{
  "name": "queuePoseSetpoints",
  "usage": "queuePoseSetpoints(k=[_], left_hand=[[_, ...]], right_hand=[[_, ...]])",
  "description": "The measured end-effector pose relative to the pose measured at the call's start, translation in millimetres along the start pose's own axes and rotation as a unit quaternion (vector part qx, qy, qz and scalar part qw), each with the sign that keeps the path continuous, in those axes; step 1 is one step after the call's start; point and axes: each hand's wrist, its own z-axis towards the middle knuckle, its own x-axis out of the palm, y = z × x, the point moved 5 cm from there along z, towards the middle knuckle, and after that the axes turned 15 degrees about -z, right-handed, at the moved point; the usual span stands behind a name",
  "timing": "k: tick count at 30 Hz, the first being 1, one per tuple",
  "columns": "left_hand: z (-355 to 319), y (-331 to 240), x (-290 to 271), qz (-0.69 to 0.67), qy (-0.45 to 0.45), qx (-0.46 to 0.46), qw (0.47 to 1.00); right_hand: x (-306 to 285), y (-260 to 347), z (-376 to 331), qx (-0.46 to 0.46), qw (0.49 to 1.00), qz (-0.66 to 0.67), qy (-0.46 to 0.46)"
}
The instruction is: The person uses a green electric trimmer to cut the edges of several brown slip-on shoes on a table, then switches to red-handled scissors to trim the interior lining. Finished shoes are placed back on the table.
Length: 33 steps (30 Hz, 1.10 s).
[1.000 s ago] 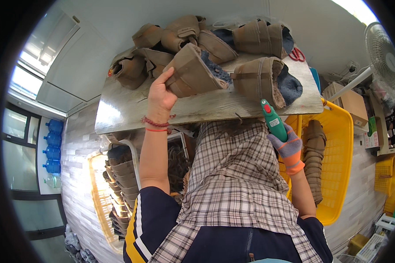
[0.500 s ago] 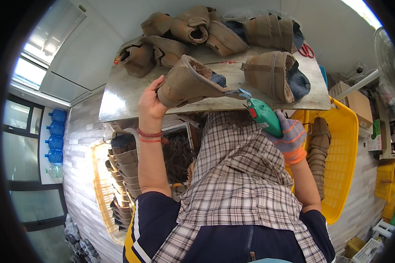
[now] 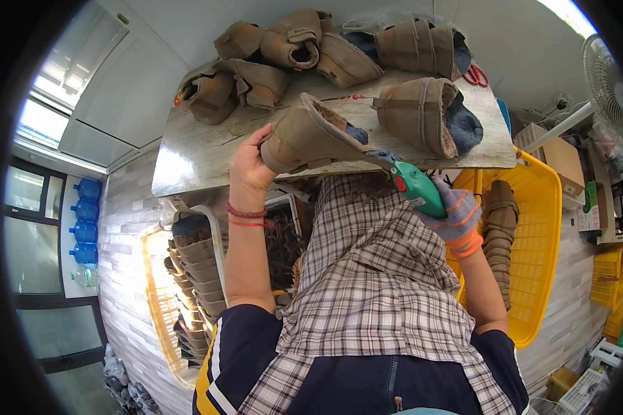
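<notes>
My left hand (image 3: 251,164), bare, grips the closed end of a brown fleece-lined boot upper (image 3: 301,142), its thumb on the near-left side. The upper hangs over the table's front edge, its opening facing right. My right hand (image 3: 455,216), in a grey and orange glove, is wrapped round a green hand-held electric cutter (image 3: 420,191) with a red button. The cutter's blade head meets the right edge of the upper; the exact contact is too small to tell. Another brown upper with dark blue lining (image 3: 422,117) lies on the table just beyond the cutter.
Several more uppers (image 3: 289,47) lie along the back of the worn wooden table (image 3: 208,149), with red-handled scissors (image 3: 475,76) at its right. A yellow basket (image 3: 536,277) holding stacked uppers stands right; a pale basket (image 3: 158,277) of uppers stands left. A fan (image 3: 612,93) is far right.
The held upper has shifted slightly to the right, toward the cutter. The cutter's blade head now sits closer against its edge. Both hands keep their grips.
</notes>
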Motion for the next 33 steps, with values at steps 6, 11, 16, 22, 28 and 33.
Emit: queuePoseSetpoints(k=[6,11,16,22,28,33], left_hand=[[-2,16,3,0.037,-0.032,0.02,0.999],[-10,20,4,-0.031,-0.048,0.058,0.997],[-19,31,12,0.022,-0.055,0.106,0.993],[-24,42,11,0.013,0.022,0.077,0.997],[-34,65,26,0.075,0.089,0.141,0.983],[-43,73,33,0.174,0.144,0.223,0.948]], right_hand=[[0,9,5,0.003,1.0,0.015,0.001],[-2,14,8,0.013,0.999,0.028,-0.012],[-5,17,14,0.015,0.999,0.046,-0.01],[-7,23,22,0.029,0.997,0.065,-0.012],[-5,27,28,0.094,0.987,0.117,0.058],[-3,30,37,0.158,0.95,0.208,0.17]])
